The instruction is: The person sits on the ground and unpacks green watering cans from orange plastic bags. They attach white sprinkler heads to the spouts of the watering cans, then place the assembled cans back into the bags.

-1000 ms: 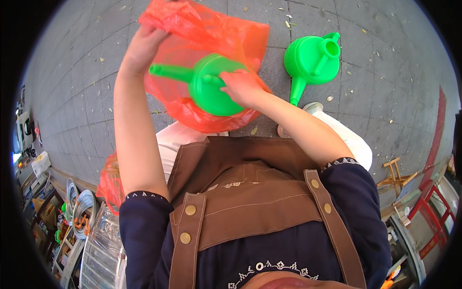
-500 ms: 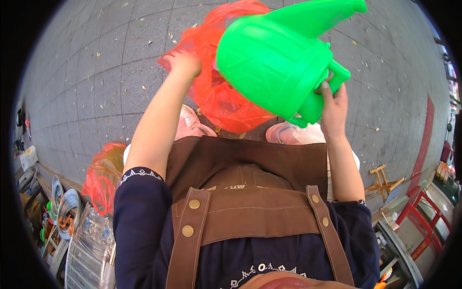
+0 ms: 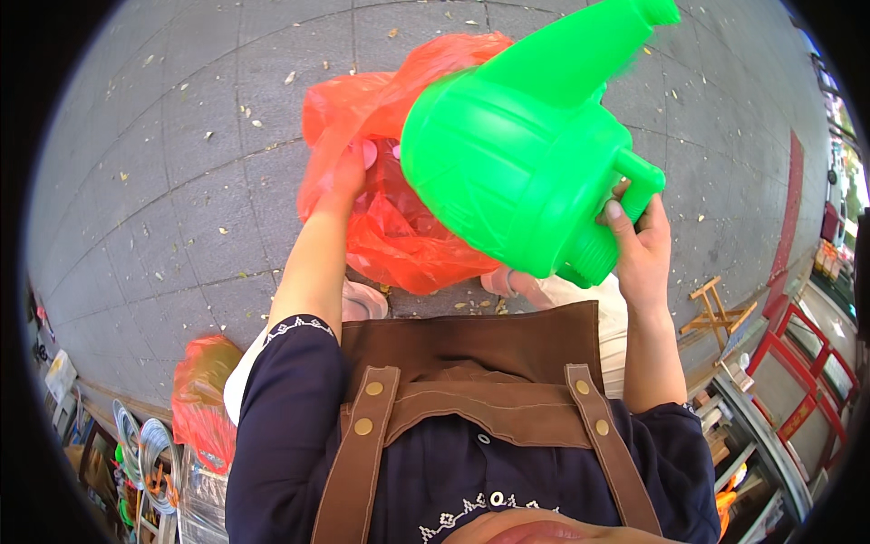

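A bright green plastic watering can [image 3: 507, 172] is tilted in front of me, its long spout pointing up and to the right. My right hand [image 3: 642, 240] grips its handle, thumb on top, beside a ribbed round neck. To the left, a thin red plastic bag [image 3: 417, 240] hangs gathered and open, with the can overlapping its right side. My left hand [image 3: 344, 172] reaches in at the bag's mouth, where red film covers the fingers. Right beside it, a small pink piece [image 3: 369, 152] shows. The rest of the bag's contents are hard to make out.
Grey paving [image 3: 199, 181] with scattered leaves lies around my feet. A second red bag [image 3: 207, 390] stands at the lower left, near coiled hoses [image 3: 154, 462]. On the right are a small wooden easel [image 3: 716, 313] and a red-framed structure [image 3: 811, 363].
My left hand has gone from the bag's outer left edge to inside its mouth, under the film. The watering can has come slightly nearer, still in my right hand.
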The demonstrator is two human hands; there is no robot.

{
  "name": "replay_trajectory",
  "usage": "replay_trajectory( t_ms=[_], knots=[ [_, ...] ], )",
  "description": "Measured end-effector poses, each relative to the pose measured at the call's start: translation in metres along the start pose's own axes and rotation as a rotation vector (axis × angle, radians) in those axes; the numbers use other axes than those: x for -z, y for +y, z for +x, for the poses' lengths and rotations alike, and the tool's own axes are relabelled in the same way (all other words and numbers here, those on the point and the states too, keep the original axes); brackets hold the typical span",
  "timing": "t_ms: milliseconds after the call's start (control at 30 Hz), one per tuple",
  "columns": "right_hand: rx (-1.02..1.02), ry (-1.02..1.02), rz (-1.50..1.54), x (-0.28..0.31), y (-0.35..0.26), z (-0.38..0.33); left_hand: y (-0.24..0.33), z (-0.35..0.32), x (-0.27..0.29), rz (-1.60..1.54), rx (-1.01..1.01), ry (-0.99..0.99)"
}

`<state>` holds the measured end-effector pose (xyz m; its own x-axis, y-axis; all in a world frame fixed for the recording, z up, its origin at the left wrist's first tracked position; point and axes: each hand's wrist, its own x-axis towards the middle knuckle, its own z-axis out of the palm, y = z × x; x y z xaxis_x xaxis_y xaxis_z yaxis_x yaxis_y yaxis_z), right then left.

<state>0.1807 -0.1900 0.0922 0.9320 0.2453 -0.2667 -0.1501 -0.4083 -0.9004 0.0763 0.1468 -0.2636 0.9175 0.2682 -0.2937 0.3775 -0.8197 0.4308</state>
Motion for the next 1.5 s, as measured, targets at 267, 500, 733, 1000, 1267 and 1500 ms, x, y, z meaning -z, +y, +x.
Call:
replay_trajectory(
  t_ms=[267,500,733,1000,1267,1500],
  knots=[
    [-0.089,-0.153,0.000,-0.013,-0.004,0.000,-0.011,0.001,-0.044,-0.318,0.204,-0.079],
    [0.139,-0.201,-0.171,-0.001,-0.035,-0.042,0.077,-0.010,0.179,-0.806,0.296,-0.199],
    [0.350,-0.192,-0.343,0.028,-0.111,-0.134,0.160,-0.160,0.318,-1.763,-0.069,-0.165],
    [0.486,-0.268,-0.373,0.040,-0.137,-0.236,0.195,-0.309,0.346,-1.260,-0.206,-0.120],
    [0.538,-0.267,-0.376,0.039,-0.127,-0.299,0.242,-0.410,0.372,-1.186,-0.200,0.222],
    [0.538,-0.298,-0.420,0.042,-0.116,-0.326,0.227,-0.492,0.252,-0.906,-0.270,0.335]
  ],
)
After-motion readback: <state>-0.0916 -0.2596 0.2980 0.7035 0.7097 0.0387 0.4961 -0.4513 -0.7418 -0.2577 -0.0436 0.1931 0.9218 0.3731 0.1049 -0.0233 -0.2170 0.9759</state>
